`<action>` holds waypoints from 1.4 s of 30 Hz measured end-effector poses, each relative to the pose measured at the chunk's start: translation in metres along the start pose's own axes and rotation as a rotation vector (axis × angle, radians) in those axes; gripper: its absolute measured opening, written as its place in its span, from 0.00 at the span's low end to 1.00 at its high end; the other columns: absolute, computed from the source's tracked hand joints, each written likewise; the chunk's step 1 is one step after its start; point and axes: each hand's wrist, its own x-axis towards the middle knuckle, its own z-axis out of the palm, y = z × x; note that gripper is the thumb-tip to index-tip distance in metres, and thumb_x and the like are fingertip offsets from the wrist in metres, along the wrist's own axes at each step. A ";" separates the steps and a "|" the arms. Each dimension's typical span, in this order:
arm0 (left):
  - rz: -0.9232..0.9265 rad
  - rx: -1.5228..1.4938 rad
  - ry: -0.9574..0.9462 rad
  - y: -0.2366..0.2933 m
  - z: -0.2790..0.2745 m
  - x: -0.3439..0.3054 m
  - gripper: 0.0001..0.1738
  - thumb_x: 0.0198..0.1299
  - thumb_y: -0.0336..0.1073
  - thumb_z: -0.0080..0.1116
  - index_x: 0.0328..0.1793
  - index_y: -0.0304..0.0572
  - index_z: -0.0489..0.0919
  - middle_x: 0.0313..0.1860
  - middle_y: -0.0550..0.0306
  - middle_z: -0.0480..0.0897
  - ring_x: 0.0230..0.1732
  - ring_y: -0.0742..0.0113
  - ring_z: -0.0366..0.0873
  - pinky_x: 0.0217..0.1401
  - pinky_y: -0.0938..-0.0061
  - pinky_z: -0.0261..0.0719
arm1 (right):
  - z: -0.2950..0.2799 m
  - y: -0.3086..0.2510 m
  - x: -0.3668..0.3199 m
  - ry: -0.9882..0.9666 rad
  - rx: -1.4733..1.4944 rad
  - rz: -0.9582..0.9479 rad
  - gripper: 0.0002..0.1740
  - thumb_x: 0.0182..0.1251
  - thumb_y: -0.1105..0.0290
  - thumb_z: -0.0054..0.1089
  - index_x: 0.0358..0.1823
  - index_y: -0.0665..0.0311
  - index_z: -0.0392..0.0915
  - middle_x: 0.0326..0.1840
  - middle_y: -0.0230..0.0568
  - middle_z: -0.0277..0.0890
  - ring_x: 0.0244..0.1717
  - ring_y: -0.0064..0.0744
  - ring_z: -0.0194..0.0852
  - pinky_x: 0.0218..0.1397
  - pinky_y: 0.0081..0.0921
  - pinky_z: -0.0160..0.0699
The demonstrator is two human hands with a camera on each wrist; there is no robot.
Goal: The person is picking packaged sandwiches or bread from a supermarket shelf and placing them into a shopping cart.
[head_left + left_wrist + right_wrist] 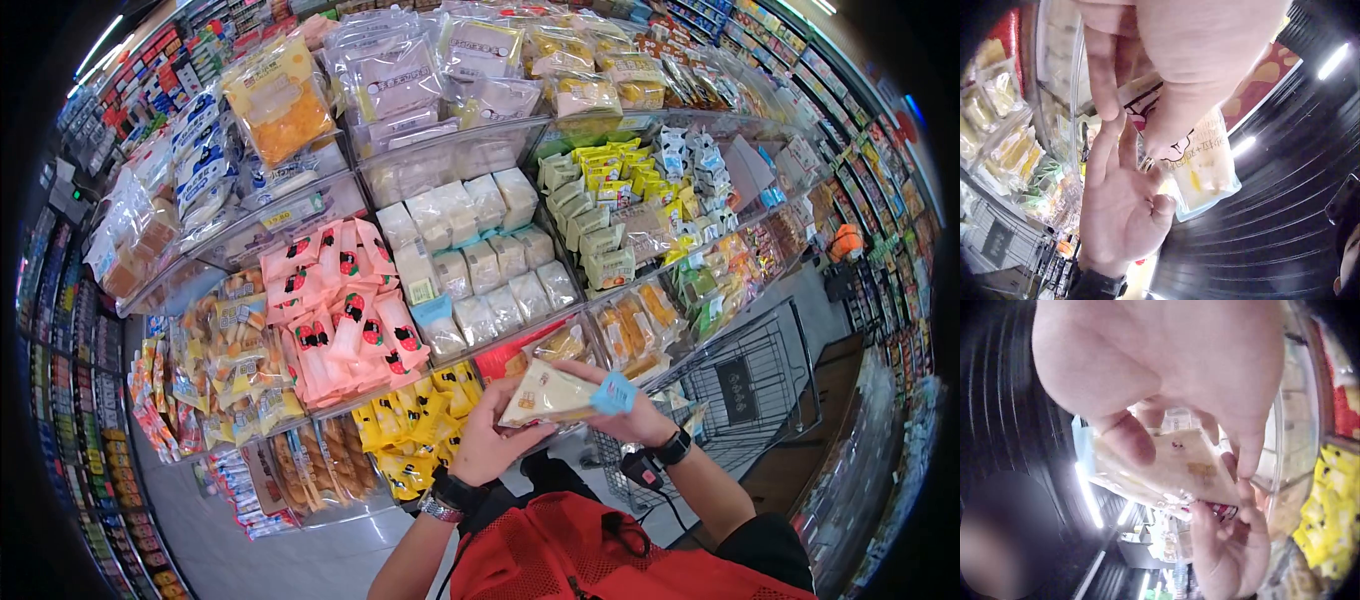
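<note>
Both hands hold a wedge-shaped packaged sandwich in front of the display in the head view. It has pale bread, clear wrap, printing and a light blue flap at its right end. My left hand grips the pointed left end, its thumb underneath. At the other end is my right hand, partly hidden by the flap. In the right wrist view, the right thumb lies against the wrapper, with fingers behind the pack. The left wrist view shows the left thumb on the printed side of the sandwich.
Tiered clear bins hold white wrapped breads, pink strawberry-print packs and yellow packets. A wire shopping cart stands at the right, beside the display. Stocked shelves line both sides.
</note>
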 end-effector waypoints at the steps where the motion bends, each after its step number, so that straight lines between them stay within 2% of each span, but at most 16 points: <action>1: -0.075 -0.039 0.024 0.008 -0.001 0.001 0.41 0.56 0.22 0.78 0.75 0.36 0.68 0.66 0.52 0.81 0.67 0.65 0.80 0.71 0.68 0.79 | 0.000 -0.002 0.000 -0.003 -0.004 0.002 0.41 0.81 0.51 0.53 0.88 0.57 0.53 0.87 0.44 0.57 0.85 0.43 0.59 0.86 0.45 0.59; 3: -0.030 -0.007 0.032 0.007 -0.002 0.004 0.40 0.57 0.22 0.77 0.74 0.36 0.69 0.65 0.52 0.81 0.67 0.65 0.80 0.71 0.68 0.78 | 0.002 -0.009 -0.003 -0.027 0.132 0.086 0.42 0.83 0.40 0.39 0.89 0.53 0.51 0.87 0.44 0.56 0.84 0.48 0.61 0.82 0.56 0.66; 6: 0.055 0.113 0.043 0.002 -0.006 0.011 0.38 0.57 0.20 0.73 0.74 0.37 0.71 0.64 0.52 0.82 0.66 0.65 0.81 0.70 0.68 0.78 | 0.006 -0.026 -0.003 0.020 0.307 0.186 0.42 0.83 0.39 0.38 0.90 0.50 0.47 0.87 0.46 0.57 0.80 0.51 0.67 0.73 0.60 0.78; 7: 0.093 0.201 0.045 0.001 -0.008 0.015 0.37 0.57 0.18 0.71 0.73 0.38 0.72 0.63 0.53 0.82 0.65 0.65 0.81 0.70 0.68 0.78 | 0.006 -0.034 0.002 -0.034 0.336 0.202 0.51 0.78 0.41 0.55 0.89 0.56 0.41 0.81 0.51 0.66 0.71 0.54 0.78 0.63 0.52 0.88; 8: 0.096 0.202 0.050 0.002 -0.010 0.018 0.37 0.57 0.18 0.71 0.73 0.38 0.72 0.63 0.53 0.82 0.65 0.65 0.81 0.70 0.68 0.78 | -0.007 -0.033 0.009 -0.039 0.334 0.204 0.51 0.78 0.41 0.55 0.89 0.56 0.41 0.81 0.51 0.66 0.71 0.54 0.78 0.63 0.52 0.88; 10: 0.110 0.285 0.052 0.004 -0.013 0.023 0.38 0.58 0.18 0.68 0.76 0.38 0.71 0.65 0.53 0.81 0.66 0.62 0.81 0.71 0.68 0.77 | -0.038 -0.031 0.024 -0.234 0.030 0.264 0.49 0.78 0.58 0.63 0.90 0.50 0.41 0.81 0.46 0.65 0.73 0.44 0.77 0.56 0.45 0.92; 11: 0.110 0.285 0.057 0.007 -0.015 0.027 0.38 0.58 0.18 0.68 0.76 0.38 0.71 0.65 0.53 0.81 0.66 0.62 0.81 0.71 0.68 0.77 | -0.037 -0.034 0.029 -0.145 0.035 0.324 0.54 0.70 0.69 0.72 0.89 0.57 0.45 0.77 0.45 0.69 0.67 0.37 0.81 0.55 0.37 0.90; 16: 0.128 0.519 0.283 0.020 -0.020 0.025 0.43 0.62 0.22 0.65 0.84 0.38 0.62 0.78 0.46 0.71 0.76 0.54 0.73 0.74 0.65 0.75 | -0.020 -0.029 0.070 0.015 -0.354 0.157 0.50 0.69 0.72 0.72 0.86 0.68 0.51 0.70 0.42 0.74 0.59 0.24 0.81 0.59 0.22 0.83; 20: 0.138 0.680 0.404 0.022 -0.021 -0.012 0.41 0.64 0.27 0.67 0.83 0.37 0.63 0.80 0.45 0.69 0.78 0.52 0.70 0.74 0.62 0.75 | -0.026 -0.020 0.123 0.183 -0.419 0.002 0.45 0.65 0.67 0.76 0.80 0.68 0.63 0.65 0.40 0.79 0.61 0.28 0.80 0.65 0.28 0.80; 22: 0.132 0.730 0.391 0.011 -0.020 -0.035 0.39 0.65 0.29 0.68 0.81 0.35 0.65 0.78 0.44 0.70 0.77 0.51 0.71 0.73 0.62 0.76 | -0.047 0.004 0.165 0.469 -0.754 -0.327 0.43 0.61 0.65 0.78 0.76 0.71 0.67 0.60 0.42 0.82 0.60 0.33 0.81 0.67 0.33 0.79; 23: 0.111 0.696 0.355 0.007 -0.018 -0.045 0.38 0.64 0.29 0.68 0.80 0.35 0.66 0.77 0.43 0.72 0.76 0.51 0.72 0.71 0.62 0.77 | -0.042 0.002 0.179 0.464 -0.752 -0.323 0.43 0.61 0.65 0.78 0.76 0.71 0.67 0.60 0.42 0.82 0.60 0.33 0.81 0.67 0.33 0.79; 25: 0.058 0.650 0.311 0.008 -0.015 -0.059 0.36 0.62 0.27 0.69 0.77 0.35 0.69 0.71 0.42 0.76 0.71 0.49 0.76 0.66 0.62 0.79 | -0.032 -0.005 0.207 0.489 -0.874 -0.397 0.44 0.58 0.63 0.78 0.73 0.76 0.69 0.61 0.52 0.83 0.62 0.38 0.82 0.68 0.35 0.78; 28: 0.119 0.653 0.280 0.000 -0.015 -0.075 0.36 0.61 0.26 0.70 0.76 0.35 0.70 0.68 0.42 0.77 0.67 0.48 0.78 0.62 0.62 0.80 | -0.034 0.008 0.242 0.571 -1.028 -0.399 0.42 0.55 0.61 0.78 0.69 0.76 0.73 0.64 0.57 0.82 0.64 0.43 0.82 0.68 0.36 0.78; 36: 0.068 0.561 0.244 -0.007 -0.034 -0.093 0.37 0.61 0.25 0.70 0.77 0.38 0.70 0.65 0.45 0.78 0.63 0.52 0.79 0.60 0.64 0.81 | -0.009 0.019 0.274 0.507 -1.036 -0.336 0.38 0.58 0.57 0.76 0.66 0.70 0.77 0.50 0.52 0.89 0.52 0.48 0.89 0.60 0.37 0.83; 39: 0.099 0.556 0.241 -0.005 -0.040 -0.092 0.37 0.62 0.25 0.70 0.77 0.39 0.70 0.64 0.45 0.78 0.63 0.52 0.79 0.61 0.64 0.81 | -0.012 0.024 0.279 0.475 -1.102 -0.323 0.38 0.67 0.49 0.68 0.70 0.69 0.75 0.56 0.60 0.86 0.57 0.54 0.87 0.63 0.41 0.82; 42: 0.064 0.504 0.223 0.002 -0.047 -0.092 0.33 0.62 0.26 0.68 0.75 0.36 0.72 0.64 0.39 0.79 0.65 0.39 0.79 0.67 0.59 0.78 | -0.034 0.036 0.287 0.582 -1.014 -0.178 0.42 0.76 0.41 0.54 0.77 0.68 0.68 0.64 0.67 0.81 0.63 0.62 0.82 0.67 0.47 0.78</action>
